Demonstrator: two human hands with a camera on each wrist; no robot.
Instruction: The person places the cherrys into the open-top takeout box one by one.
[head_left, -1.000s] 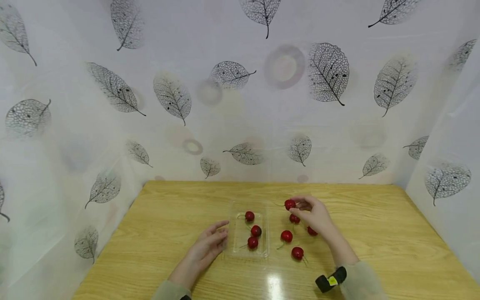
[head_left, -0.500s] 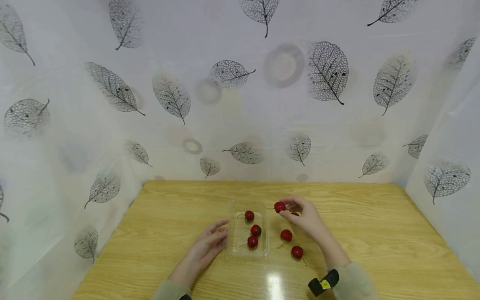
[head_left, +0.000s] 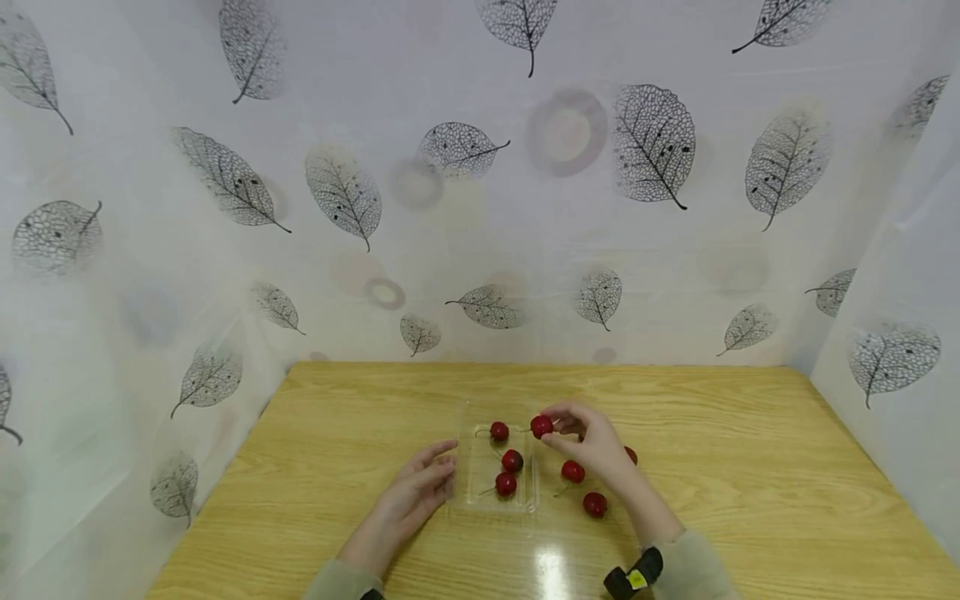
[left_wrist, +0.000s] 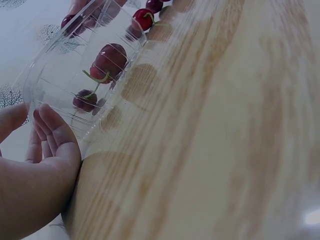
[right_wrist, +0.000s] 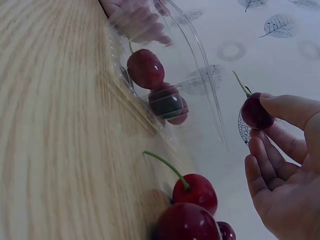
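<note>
I see the right hand (head_left: 592,442) pinching a red cherry (head_left: 541,427) near the clear box's (head_left: 495,507) right wall. The left hand (head_left: 411,492), fingers loose, touches its left wall. Three cherries (head_left: 512,461) sit inside.

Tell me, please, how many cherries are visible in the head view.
7: three cherries in the box, one cherry in the right hand, and three more on the table, one partly hidden. Others may be hidden behind that hand.

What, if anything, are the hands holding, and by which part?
The right hand pinches a cherry by its round body, its stem free. The left hand touches the side of the clear box, seemingly without gripping it.
</note>
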